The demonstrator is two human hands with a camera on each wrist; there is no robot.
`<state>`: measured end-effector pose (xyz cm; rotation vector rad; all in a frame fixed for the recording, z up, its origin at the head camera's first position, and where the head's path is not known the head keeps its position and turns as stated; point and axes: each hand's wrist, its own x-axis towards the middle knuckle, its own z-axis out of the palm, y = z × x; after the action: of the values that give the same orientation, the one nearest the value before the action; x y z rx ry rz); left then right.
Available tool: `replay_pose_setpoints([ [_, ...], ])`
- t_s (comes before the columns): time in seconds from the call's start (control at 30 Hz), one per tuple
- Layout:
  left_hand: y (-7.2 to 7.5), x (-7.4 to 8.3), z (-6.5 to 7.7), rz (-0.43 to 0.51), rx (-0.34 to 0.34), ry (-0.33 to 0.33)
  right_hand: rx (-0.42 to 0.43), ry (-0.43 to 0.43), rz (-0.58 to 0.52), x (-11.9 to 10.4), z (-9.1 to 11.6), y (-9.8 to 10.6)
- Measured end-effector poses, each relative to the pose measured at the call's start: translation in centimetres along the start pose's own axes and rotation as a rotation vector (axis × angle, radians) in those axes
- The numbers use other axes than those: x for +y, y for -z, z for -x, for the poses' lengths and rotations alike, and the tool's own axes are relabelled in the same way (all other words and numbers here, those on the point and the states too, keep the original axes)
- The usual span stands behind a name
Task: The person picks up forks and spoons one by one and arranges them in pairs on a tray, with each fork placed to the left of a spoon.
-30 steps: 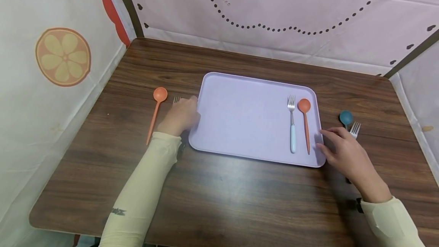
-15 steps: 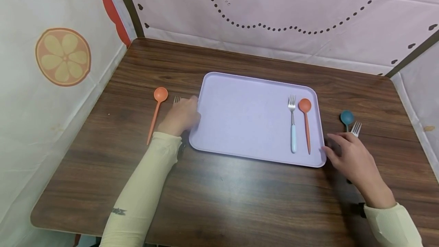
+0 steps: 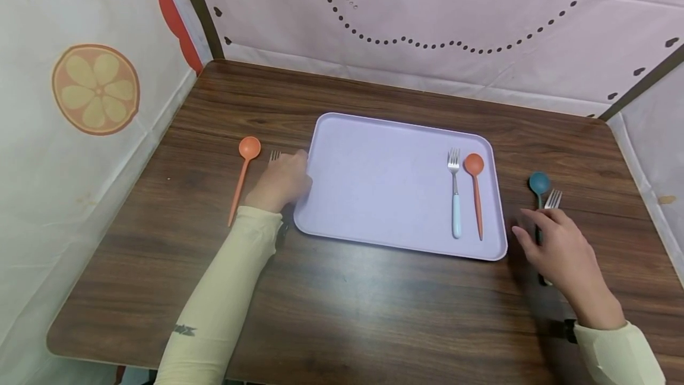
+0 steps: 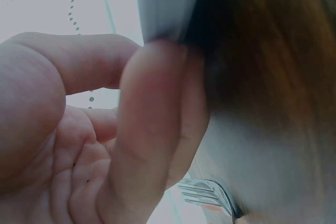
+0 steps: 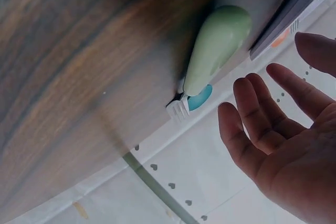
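A lilac tray [image 3: 374, 183] lies on the wooden table, carrying a fork with a pale blue handle [image 3: 456, 215] and an orange spoon [image 3: 473, 164] near its right side. At the left rim, my left hand [image 3: 283, 180] grips the tray's edge; the left wrist view shows the fingertips against that edge [image 4: 168, 3]. My right hand [image 3: 566, 254] is off the tray, its fingers loosely bent and holding nothing. Partly hidden under it are a teal spoon [image 3: 540, 183] and a fork [image 3: 553, 199], whose light green handle [image 5: 218, 48] shows in the right wrist view.
Left of the tray lies another orange spoon [image 3: 249, 148]. Beside it, the tines of a fork [image 3: 275, 155] show behind my left hand. The wooden table [image 3: 374, 314] meets printed cloth walls [image 3: 427, 5] at its back and sides.
My right hand has drawn back from the tray's right rim, moving right and slightly toward me over the teal spoon and fork. The left hand and tray stay in place.
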<state>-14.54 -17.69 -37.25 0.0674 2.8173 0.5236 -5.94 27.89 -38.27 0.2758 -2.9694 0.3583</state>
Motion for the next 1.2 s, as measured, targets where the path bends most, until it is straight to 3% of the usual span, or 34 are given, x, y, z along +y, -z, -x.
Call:
replay_pose_setpoints([
  [0.47, 0.1, 0.1, 0.1, 0.015, -0.016, 0.006, 0.090, -0.034, 0.003, 0.6, 0.4, 0.1],
  [0.87, 0.2, 0.0, 0.1, 0.008, -0.001, -0.006, 0.041, -0.081, 0.011, 1.1, 0.8, 0.2],
  [1.2, 0.2, 0.0, 0.2, 0.003, 0.007, -0.026, -0.029, -0.178, 0.022, 1.5, 0.9, 0.3],
])
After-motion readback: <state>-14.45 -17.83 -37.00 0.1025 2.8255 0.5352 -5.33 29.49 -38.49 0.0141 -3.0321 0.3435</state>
